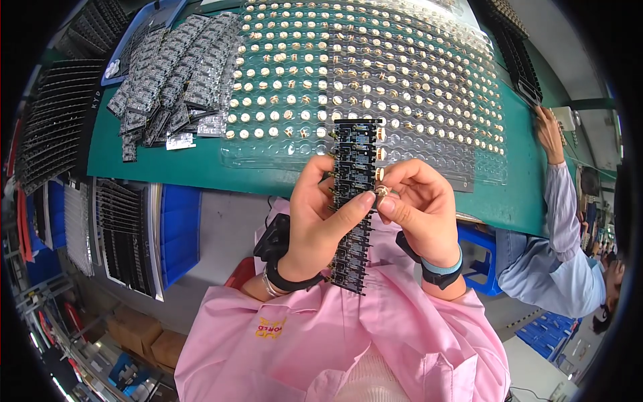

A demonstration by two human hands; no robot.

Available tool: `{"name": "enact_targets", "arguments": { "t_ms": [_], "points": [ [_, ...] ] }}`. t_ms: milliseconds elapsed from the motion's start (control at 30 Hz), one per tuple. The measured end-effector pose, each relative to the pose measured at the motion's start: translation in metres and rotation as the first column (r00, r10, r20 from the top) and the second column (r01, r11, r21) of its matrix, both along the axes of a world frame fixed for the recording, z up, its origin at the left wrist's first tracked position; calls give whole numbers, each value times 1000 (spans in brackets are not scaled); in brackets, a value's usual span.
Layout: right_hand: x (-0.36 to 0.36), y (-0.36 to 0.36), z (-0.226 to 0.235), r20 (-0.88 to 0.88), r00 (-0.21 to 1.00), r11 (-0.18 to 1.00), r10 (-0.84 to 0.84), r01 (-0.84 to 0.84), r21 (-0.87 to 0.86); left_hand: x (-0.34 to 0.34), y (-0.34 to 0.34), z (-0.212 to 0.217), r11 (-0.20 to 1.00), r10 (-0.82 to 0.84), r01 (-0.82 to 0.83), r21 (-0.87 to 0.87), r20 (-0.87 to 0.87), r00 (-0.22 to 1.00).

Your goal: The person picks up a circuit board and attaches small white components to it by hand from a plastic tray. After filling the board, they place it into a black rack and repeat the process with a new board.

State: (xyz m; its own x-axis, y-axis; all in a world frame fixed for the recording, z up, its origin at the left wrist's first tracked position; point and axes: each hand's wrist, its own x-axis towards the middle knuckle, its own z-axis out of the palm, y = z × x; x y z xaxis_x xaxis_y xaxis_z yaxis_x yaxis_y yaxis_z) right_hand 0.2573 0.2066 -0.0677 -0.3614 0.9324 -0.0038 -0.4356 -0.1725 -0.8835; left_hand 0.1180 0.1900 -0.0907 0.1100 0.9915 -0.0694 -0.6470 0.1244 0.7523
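Two bare hands: left hand (311,218), clamped on a long black-and-green circuit-board strip (353,151), thumb across its face; right hand (423,213), thumb and forefinger pinching a small round cream-and-copper coil (382,191) at the strip's right edge, seating unclear. Apparent step: fitting this coil; next move likely calls for steady support and fine alignment. Strip: repeated rows of bluish components, three similar coils (380,154) along its upper right edge. Beyond the strip: clear plastic trays (258,157) on a green tabletop (167,169).
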Motion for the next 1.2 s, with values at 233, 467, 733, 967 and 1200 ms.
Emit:
{"name": "enact_targets", "arguments": {
  "t_ms": [233,467,733,967,1200],
  "points": [
    [1,-2,-1,58,997,999,-47,48,-10,-3,0,-3,1000,-8,8,3,-4,1000],
    [-2,-4,-1,49,996,996,-76,78,-50,-2,-1,-2,1000,10,-9,26,-38,999],
    [-1,-5,3,132,984,993,-119,117,17,-1,-1,2,999,24,-21,36,-88,996],
    [-5,-3,8,224,960,984,-166,146,100,-2,-1,-2,1000,3,-1,27,-42,999],
    [-5,0,13,335,914,971,-231,195,137,-5,0,0,1000,-12,13,23,-62,998]
  ]
}}
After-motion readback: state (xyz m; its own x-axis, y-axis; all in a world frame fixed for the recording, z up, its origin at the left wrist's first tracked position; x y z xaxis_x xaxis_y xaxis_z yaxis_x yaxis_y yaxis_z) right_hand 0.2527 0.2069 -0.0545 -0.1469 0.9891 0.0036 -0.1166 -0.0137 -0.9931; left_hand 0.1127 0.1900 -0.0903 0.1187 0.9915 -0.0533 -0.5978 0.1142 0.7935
